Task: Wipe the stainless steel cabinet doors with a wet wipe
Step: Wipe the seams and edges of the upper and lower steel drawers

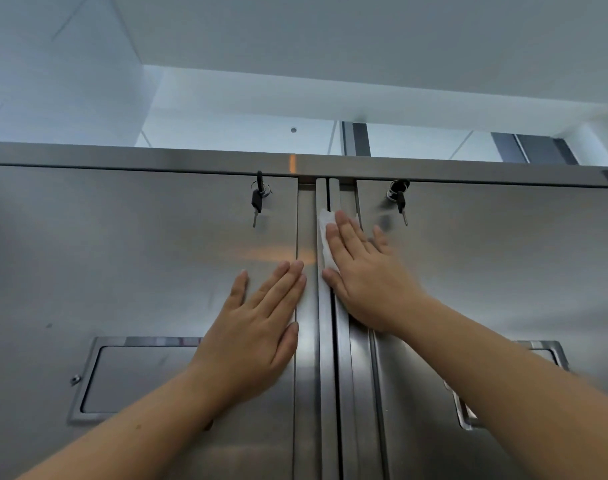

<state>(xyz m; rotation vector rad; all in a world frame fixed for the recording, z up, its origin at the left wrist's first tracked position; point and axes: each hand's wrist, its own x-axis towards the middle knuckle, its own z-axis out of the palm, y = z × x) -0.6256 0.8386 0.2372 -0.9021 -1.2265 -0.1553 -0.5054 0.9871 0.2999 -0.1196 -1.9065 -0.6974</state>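
Note:
Two stainless steel cabinet doors fill the view, the left door (129,258) and the right door (503,265), meeting at vertical handle strips in the middle. My right hand (368,278) lies flat on the right door's handle strip near the top, pressing a white wet wipe (325,237) against the metal; the wipe shows beside and above my fingers. My left hand (257,327) rests flat on the left door by its inner edge, fingers together, holding nothing.
A key hangs in the lock of the left door (257,199) and another in the right door's lock (399,199). A recessed label frame (98,379) sits on the left door, a similar one (552,355) on the right. White ceiling above.

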